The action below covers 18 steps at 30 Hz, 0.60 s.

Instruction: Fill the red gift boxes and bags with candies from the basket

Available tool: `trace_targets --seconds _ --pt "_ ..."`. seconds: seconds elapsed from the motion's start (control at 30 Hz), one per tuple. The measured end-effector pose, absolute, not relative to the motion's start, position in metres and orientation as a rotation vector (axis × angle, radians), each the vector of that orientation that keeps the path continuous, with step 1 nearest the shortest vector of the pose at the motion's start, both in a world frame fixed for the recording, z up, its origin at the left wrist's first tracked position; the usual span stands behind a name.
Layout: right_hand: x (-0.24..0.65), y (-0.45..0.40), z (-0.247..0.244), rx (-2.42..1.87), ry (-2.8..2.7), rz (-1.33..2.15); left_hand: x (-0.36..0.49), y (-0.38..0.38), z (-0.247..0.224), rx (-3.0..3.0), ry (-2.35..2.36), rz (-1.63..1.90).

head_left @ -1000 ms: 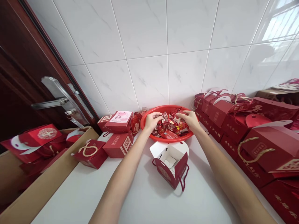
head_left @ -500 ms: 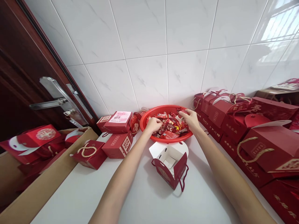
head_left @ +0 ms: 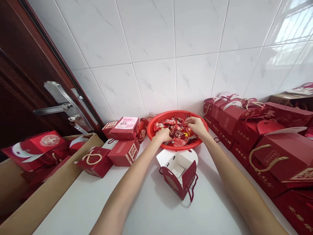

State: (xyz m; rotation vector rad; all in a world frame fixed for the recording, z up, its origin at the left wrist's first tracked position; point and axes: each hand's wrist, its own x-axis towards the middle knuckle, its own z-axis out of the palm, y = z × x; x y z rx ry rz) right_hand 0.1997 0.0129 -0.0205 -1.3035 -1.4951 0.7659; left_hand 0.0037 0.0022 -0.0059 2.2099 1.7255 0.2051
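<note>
Sweets (head_left: 176, 131) lie heaped in the red basket (head_left: 150, 128), just beyond the open box (head_left: 175, 183); I have the left hand (head_left: 163, 134) among them, bent low with its fingertips partly hidden, and the right hand (head_left: 194, 126) over them, loosely curled (whether either grips a piece, I cannot tell from here). I'd judge light, narrow pinches best, so neighbouring pieces don't get dragged along.

Head-worn view from above the white table (head_left: 166, 215), facing forward and down, tiled wall (head_left: 156, 39) close ahead
</note>
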Motion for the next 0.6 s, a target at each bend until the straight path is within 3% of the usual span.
trace_targets --seconds 0.23,0.47,0.6 --pt "0.1926 0.0085 -0.0219 -1.705 -2.068 0.523 0.0046 -0.0025 -0.0052 2.228 1.788 0.132" --pt "0.1943 0.0064 -0.0232 -1.657 -2.012 0.547 0.0051 0.0012 -0.0072 2.222 1.672 0.095" --pt "0.1973 0.0047 -0.0185 -1.318 -1.675 0.801 0.0056 0.0052 -0.0078 2.199 1.592 0.079"
